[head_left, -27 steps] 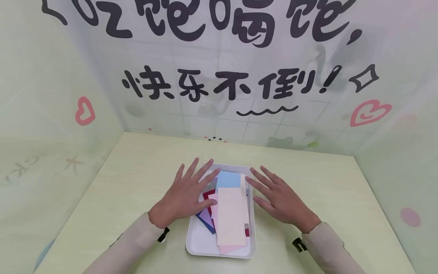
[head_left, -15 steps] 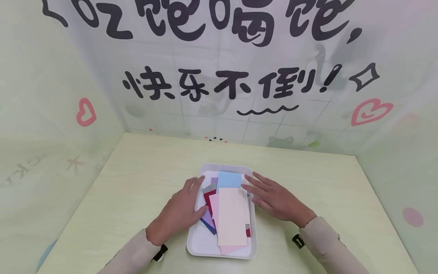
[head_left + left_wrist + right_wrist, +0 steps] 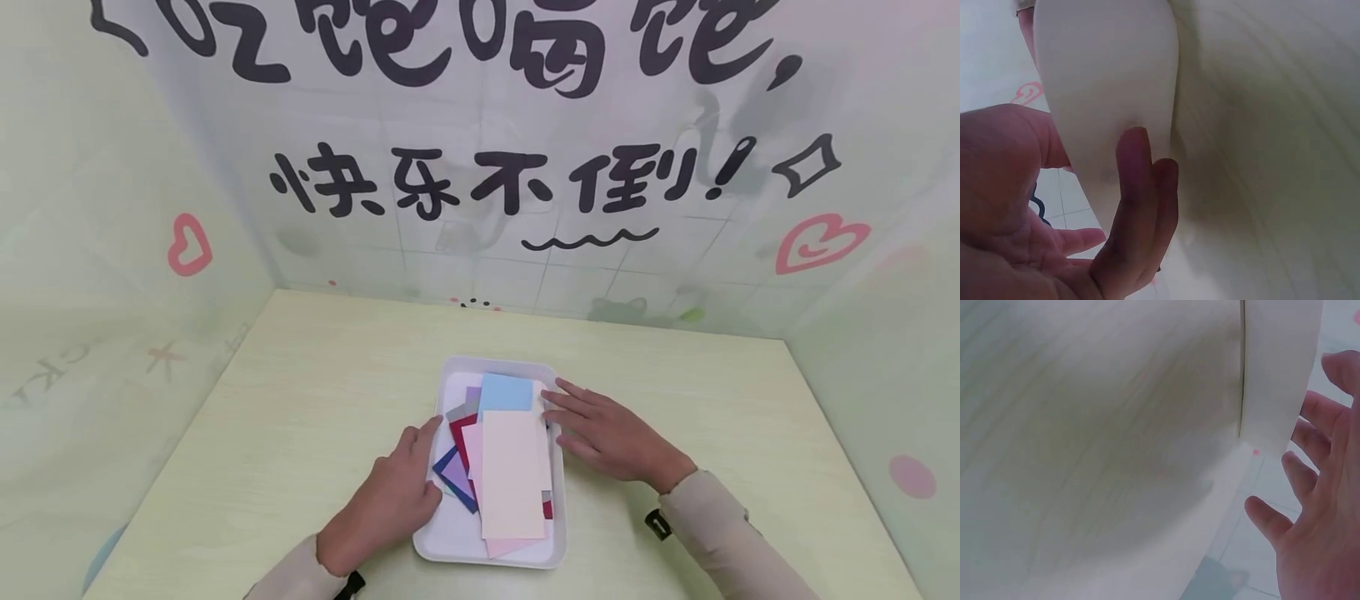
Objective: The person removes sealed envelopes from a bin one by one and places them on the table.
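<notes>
A white rectangular tray (image 3: 450, 533) lies on the table, holding a loose pile of coloured cards. On top is a cream card (image 3: 513, 475), over a light blue card (image 3: 507, 393); a dark red card (image 3: 461, 433) and a blue-edged card (image 3: 455, 479) stick out at the left. My left hand (image 3: 390, 496) grips the tray's left side, thumb at the rim; in the left wrist view its fingers (image 3: 1134, 169) press the outer wall. My right hand (image 3: 615, 433) is spread at the tray's right rim, fingertips over the edge beside the cards and holding nothing.
The pale wood-patterned table (image 3: 337, 358) runs back to a printed wall sheet (image 3: 480, 242) with black lettering. Similar sheets with pink hearts stand along the left and right sides.
My left hand has drawn back from over the cards, down and left, and now grips the tray's left side. My right hand stays by the right rim, slightly shifted. The tray has barely moved.
</notes>
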`<state>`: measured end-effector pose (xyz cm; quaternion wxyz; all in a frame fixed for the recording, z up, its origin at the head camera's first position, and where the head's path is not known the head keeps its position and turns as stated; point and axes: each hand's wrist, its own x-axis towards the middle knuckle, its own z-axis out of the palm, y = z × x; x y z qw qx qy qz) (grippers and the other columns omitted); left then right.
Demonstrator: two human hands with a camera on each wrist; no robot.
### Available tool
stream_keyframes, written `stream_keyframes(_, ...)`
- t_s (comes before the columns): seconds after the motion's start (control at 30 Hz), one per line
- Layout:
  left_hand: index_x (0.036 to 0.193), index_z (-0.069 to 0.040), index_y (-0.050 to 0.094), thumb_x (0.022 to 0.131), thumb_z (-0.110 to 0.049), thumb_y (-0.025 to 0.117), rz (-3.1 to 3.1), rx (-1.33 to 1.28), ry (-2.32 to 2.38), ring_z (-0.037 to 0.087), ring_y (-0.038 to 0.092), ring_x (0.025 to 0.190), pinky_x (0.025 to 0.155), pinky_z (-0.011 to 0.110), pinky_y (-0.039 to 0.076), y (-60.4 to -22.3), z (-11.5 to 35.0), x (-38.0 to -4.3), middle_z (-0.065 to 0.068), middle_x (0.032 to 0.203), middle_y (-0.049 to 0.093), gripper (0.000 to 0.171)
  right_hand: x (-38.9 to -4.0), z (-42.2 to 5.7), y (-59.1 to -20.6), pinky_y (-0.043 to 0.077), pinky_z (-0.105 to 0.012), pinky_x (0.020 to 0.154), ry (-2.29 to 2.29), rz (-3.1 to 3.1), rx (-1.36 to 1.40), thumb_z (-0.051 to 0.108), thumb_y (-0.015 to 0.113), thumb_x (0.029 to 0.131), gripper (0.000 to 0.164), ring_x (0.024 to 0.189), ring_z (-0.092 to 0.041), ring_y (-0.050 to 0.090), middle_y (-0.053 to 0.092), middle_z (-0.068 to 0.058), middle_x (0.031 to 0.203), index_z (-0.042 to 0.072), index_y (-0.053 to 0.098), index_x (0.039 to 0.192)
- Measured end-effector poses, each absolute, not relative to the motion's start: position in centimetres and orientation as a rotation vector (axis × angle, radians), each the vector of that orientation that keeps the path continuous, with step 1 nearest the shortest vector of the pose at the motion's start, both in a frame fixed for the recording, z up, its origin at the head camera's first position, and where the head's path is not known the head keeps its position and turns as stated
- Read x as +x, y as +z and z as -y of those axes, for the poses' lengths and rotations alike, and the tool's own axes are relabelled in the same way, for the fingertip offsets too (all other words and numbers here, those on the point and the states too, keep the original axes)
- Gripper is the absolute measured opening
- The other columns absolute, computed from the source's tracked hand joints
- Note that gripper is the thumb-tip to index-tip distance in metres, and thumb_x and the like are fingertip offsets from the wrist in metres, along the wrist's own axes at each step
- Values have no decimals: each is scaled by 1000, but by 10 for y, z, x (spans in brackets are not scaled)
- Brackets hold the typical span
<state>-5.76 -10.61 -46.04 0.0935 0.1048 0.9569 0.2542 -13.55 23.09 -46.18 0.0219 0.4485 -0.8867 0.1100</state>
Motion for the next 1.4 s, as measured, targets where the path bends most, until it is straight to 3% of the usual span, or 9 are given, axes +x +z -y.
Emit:
stream_keyframes(0.2, 151, -6, 31, 87, -12, 65, -2870, 348, 725, 17, 58, 78, 69, 34, 56, -458, 108, -64, 13, 124, 52, 73, -138, -235, -461, 29, -46, 111, 355, 2713, 1401, 21, 50, 99, 31, 144, -31, 30, 53, -5, 142, 15, 63, 128)
stream_keyframes(0.37, 150, -6, 32, 88, -11, 63, -2918, 408, 715, 16, 62, 82, 71, 32, 55, -456, 113, -73, 12, 126, 57, 70, -137, -239, -462, 37, -48, 105, 334, 2637, 1425, 20, 62, 96, 23, 137, -33, 40, 60, -4, 128, 17, 65, 119)
stream_keyframes(0.57, 145, -5, 37, 87, -9, 60, -2965, 482, 684, 12, 58, 70, 58, 26, 48, -455, 117, -85, 11, 110, 65, 62, -131, -244, -462, 45, -45, 92, 233, 2623, 1406, 23, 66, 94, 21, 125, -28, 50, 60, 0, 121, 21, 67, 115)
stream_keyframes(0.73, 142, -5, 42, 88, -8, 61, -2983, 519, 650, 12, 57, 65, 53, 26, 44, -456, 115, -97, 8, 96, 65, 56, -124, -245, -460, 46, -43, 89, 144, 2659, 1356, 30, 66, 95, 21, 117, -23, 51, 61, 3, 118, 23, 66, 115)
stream_keyframes(1.07, 131, -1, 53, 88, -4, 61, -3049, 666, 639, 17, 60, 66, 57, 30, 49, -455, 112, -116, 12, 94, 66, 44, -108, -247, -457, 46, -37, 82, 94, 2701, 1299, 39, 63, 97, 24, 101, -18, 53, 62, 5, 110, 24, 67, 114)
stream_keyframes(1.4, 113, -4, 65, 85, -8, 62, -3041, 580, 637, 16, 56, 70, 59, 31, 49, -451, 114, -129, 7, 94, 65, 29, -90, -243, -459, 38, -29, 69, 97, 2714, 1288, 42, 61, 98, 13, 83, -10, 43, 55, 14, 93, 30, 67, 99)
